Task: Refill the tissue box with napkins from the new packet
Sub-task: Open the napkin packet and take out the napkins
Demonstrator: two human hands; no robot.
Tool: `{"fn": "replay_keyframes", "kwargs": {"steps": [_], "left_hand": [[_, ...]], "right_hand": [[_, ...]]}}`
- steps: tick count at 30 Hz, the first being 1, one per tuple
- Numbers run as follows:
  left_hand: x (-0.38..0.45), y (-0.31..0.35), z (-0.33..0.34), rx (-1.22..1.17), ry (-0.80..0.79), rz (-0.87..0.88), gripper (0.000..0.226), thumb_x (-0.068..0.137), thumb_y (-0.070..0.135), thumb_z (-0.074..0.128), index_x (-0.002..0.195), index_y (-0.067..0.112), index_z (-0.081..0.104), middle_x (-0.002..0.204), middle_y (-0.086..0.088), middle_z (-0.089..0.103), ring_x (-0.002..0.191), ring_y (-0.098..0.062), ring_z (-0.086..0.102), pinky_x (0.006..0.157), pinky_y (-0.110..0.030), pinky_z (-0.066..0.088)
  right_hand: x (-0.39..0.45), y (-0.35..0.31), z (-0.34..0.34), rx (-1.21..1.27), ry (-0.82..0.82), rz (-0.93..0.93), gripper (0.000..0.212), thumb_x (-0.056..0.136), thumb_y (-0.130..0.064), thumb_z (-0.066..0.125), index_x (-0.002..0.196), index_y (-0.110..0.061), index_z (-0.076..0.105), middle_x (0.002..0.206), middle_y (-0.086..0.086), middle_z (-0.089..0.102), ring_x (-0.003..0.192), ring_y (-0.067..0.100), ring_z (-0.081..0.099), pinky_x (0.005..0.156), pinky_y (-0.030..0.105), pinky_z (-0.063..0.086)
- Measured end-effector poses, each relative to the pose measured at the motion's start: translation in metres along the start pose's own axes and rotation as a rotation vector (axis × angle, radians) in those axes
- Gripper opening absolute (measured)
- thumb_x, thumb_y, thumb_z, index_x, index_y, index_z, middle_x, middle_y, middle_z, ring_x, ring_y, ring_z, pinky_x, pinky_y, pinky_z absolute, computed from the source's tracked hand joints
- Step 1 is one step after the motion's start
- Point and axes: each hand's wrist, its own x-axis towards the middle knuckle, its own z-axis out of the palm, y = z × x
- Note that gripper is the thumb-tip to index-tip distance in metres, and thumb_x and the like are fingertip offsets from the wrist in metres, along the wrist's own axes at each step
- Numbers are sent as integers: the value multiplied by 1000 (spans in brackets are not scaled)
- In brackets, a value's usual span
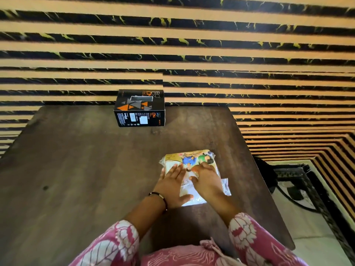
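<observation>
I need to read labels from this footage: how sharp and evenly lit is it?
Head view: soft overall; print on the tissue box is barely legible; wide-angle bending curves the striped wall; glare whitens the napkin packet near edge under both hands.

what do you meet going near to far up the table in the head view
sleeves → hands lying flat on the packet → far end of the packet → bare table → tissue box → striped wall

Packet (192, 160) print — half hidden under hands
</observation>
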Motion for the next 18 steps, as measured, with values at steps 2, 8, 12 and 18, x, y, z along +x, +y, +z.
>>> {"fn": "replay_keyframes", "kwargs": {"steps": [2, 8, 12, 18], "left_hand": [[1, 3, -2, -23, 4, -16, 93, 83, 61, 47, 147, 14, -1, 158, -1, -7, 144, -17, -11, 113, -47, -13], [1, 3, -3, -7, 22, -48, 91, 81, 63, 48, 148, 19, 4, 158, 2, -1, 144, -15, -6, 112, -49, -14], [1, 6, -5, -3, 15, -63, 91, 80, 65, 47, 148, 21, 5, 158, 3, 0, 145, -14, -5, 113, -52, -13], [-1, 9, -5, 6, 7, -75, 93, 79, 67, 46, 148, 21, 2, 158, 2, -2, 144, -14, -7, 114, -52, -13]], "right_hand": [[3, 1, 4, -29, 12, 7, 33, 91, -25, 50, 124, -20, 54, 139, 2, 45, 127, 22, 44, 99, 30, 40], [11, 1, 7, -5, 75, 13, 22, 90, -19, 46, 101, -19, 65, 115, 1, 61, 112, 21, 53, 86, 30, 47], [11, 5, 9, 36, 71, 18, 24, 90, -20, 44, 96, -20, 67, 114, 1, 63, 112, 22, 53, 84, 31, 48], [10, 2, 13, -19, 63, 65, 24, 87, -29, 57, 106, -18, 65, 116, 2, 62, 112, 22, 54, 91, 32, 49]]}}
